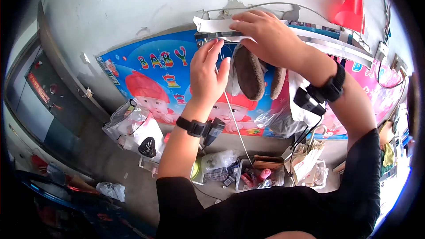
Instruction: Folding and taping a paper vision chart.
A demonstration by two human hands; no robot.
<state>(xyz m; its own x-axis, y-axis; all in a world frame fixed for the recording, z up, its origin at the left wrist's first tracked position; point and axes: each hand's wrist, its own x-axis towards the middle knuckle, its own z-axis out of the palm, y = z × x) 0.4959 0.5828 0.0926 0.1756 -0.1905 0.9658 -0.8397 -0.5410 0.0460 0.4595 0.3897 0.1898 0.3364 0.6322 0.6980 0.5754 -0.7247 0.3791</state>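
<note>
Both my arms are raised to a wall rack with a metal rail [318, 41]. My left hand [206, 75] is at the rail's left end, fingers stretched up together and thumb apart. Its fingertips are at the rail's underside, and I cannot tell whether they touch it. My right hand [268, 35] is over a white strip [210, 25] on top of the rack, fingers stretched across it and thumb lower, apart from them. Below the right hand hang brown fleece-edged slippers [249, 73]. A thin white rod [234, 121] slants down from beside my left hand.
Behind the rack is a blue poster [155, 82] with baby pictures. A red flag [352, 9] is at upper right, a door [48, 93] at left. Below stand a plastic bin [241, 186] of small items, white bags [150, 132] and paper bags [305, 161].
</note>
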